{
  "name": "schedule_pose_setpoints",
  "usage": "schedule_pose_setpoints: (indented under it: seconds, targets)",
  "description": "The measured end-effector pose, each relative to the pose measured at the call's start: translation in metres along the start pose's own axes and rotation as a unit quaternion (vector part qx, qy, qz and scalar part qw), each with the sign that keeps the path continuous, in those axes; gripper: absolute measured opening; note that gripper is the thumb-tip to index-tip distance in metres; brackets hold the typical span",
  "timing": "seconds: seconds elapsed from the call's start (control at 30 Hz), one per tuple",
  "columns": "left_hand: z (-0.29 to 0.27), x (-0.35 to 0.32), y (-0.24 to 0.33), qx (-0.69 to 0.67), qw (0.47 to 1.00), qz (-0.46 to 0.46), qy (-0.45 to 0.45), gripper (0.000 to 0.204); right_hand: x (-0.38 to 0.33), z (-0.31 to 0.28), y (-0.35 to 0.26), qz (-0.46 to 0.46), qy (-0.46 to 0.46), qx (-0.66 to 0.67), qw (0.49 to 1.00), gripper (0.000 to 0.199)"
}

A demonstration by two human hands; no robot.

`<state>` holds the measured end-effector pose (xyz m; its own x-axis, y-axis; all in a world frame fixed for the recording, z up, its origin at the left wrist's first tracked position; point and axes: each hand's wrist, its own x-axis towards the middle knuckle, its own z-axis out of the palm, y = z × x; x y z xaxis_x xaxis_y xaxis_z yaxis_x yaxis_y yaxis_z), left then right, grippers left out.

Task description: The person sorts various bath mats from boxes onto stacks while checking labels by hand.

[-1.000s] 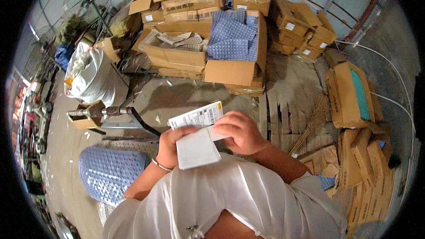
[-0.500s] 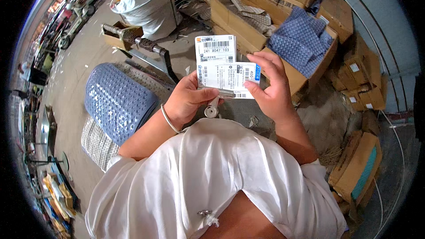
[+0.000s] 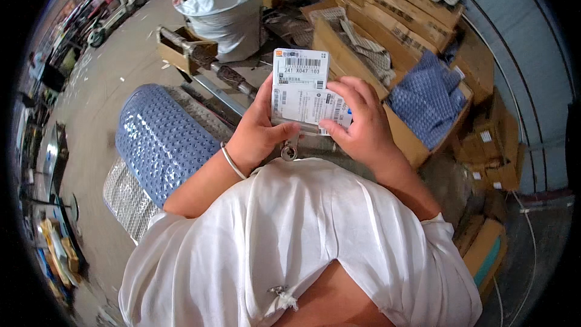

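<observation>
In front of my chest are several white printed shipping labels (image 3: pixel 299 98), with barcodes facing up at me. My left hand (image 3: pixel 259 133) grips them at the lower left, thumb pressed across the bottom edge. A slim metal piece with a round ringed end (image 3: pixel 289 152) sticks out below that thumb; its kind is not clear and the rest is hidden. My right hand (image 3: pixel 366 121) closes over the labels' right side, its thumb near the lower right corner and its fingers bent at the upper edge.
Rolled blue bumpy mats (image 3: pixel 163 142) lie at the left, beside a metal frame (image 3: pixel 221 94). Behind stands a white sack (image 3: pixel 227 21) with stuff in it. Cardboard boxes (image 3: pixel 408 18) are piled at the right; blue mats (image 3: pixel 426 97) fill an open one.
My right hand has moved left and closed in over the labels' right side, covering most of the blue edge. The view has shifted, so the background sits differently.
</observation>
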<state>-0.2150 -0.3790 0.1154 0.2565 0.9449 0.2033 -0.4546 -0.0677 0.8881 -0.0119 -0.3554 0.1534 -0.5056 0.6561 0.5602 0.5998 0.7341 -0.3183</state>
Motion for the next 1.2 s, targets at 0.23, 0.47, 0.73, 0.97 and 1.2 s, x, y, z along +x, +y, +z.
schedule_pose_setpoints:
  seconds: [0.23,0.47,0.73,0.97,1.2]
  targets:
    - [-0.049,-0.022,0.023,0.111,0.98,0.112,0.119,0.09,0.062,0.046,-0.011,-0.123,-0.057,0.04,0.99,0.054]
    - [-0.09,-0.072,0.001,-0.181,0.932,-0.04,0.313,0.038,0.118,0.111,-0.015,-0.122,-0.304,0.315,0.891,0.055]
    - [-0.086,-0.096,-0.038,-0.233,0.807,0.039,0.541,0.026,0.16,0.312,0.129,0.046,-0.339,0.232,0.911,0.067]
    - [-0.059,-0.045,-0.08,-0.269,0.638,0.137,0.709,0.024,0.192,0.415,0.176,0.335,-0.513,0.5,0.613,0.057]
    - [-0.003,-0.034,-0.099,-0.213,0.517,0.165,0.813,0.029,0.187,0.468,0.178,0.476,-0.483,0.466,0.568,0.02]
